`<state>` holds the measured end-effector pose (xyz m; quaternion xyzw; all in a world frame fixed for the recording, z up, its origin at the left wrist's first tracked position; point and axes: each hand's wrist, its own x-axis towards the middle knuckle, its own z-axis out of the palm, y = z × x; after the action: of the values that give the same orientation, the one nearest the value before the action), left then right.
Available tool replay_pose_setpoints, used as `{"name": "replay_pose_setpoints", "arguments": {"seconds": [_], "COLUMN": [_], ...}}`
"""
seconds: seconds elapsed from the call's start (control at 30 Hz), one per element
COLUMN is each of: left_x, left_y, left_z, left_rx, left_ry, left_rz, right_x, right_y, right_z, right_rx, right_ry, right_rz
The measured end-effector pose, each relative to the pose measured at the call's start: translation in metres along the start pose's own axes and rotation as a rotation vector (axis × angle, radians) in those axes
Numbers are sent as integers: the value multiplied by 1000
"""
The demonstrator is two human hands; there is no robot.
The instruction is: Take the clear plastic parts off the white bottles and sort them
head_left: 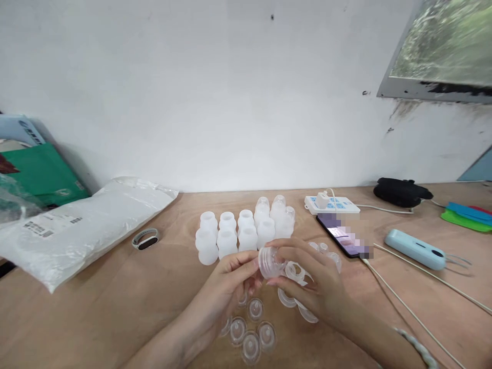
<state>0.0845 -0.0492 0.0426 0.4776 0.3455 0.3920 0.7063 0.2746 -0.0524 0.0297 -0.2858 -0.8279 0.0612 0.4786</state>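
My left hand (226, 289) and my right hand (313, 284) meet above the wooden table (115, 307), both pinching one small clear plastic cap (270, 262) between their fingertips. My right hand also curls over several more clear caps (298, 271). Under my hands several clear dome-shaped caps (249, 328) lie loose on the table. Behind them stand two rows of white translucent silicone cups (228, 236), some at the right end topped with clear caps (279, 205).
A large white plastic bag (77, 225) lies at the left with a wristband (145, 239) beside it. At the right are a power strip (332, 204), a phone (344, 236), cables (423, 287), a light blue device (415, 249) and a black object (402, 192).
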Motion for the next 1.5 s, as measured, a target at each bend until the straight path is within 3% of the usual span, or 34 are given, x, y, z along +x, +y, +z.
{"name": "replay_pose_setpoints", "arguments": {"seconds": [0.1,0.3,0.43,0.57,0.7,0.77,0.83,0.93,1.0,1.17,1.27,1.43,1.5], "left_x": [-2,-1,-2,-3,-3,-2,-1,3,7,18,16,4,3], "left_y": [-7,-11,-9,-12,-12,-7,-1,6,6,-5,-4,14,16], "left_z": [3,5,7,6,1,-1,-3,-9,-18,-49,-60,-59,-58], "left_rx": [-178,-215,-245,-305,-307,-265,-209,-75,84,715,980,1126,1087], "left_ry": [11,46,10,57,83,84,77,58,38,33,26,109,73], "left_rz": [-106,-192,-198,-184,-161,-116,-66,-12,11,15,-20,63,7], "right_x": [-6,-6,-8,-7,6,12,13,4,-5,-16,-13,-14,-17], "right_y": [0,-2,-3,-7,-2,9,23,41,46,35,25,22,24], "right_z": [5,6,8,4,-23,-45,-67,-88,-90,-74,-65,-59,-59], "right_rx": [5,-26,34,156,378,330,161,-83,-165,-174,-141,-233,-289], "right_ry": [18,-29,-45,-71,130,261,301,179,81,-198,-340,-432,-466], "right_rz": [-36,-80,39,205,393,442,472,538,565,551,546,573,556]}}
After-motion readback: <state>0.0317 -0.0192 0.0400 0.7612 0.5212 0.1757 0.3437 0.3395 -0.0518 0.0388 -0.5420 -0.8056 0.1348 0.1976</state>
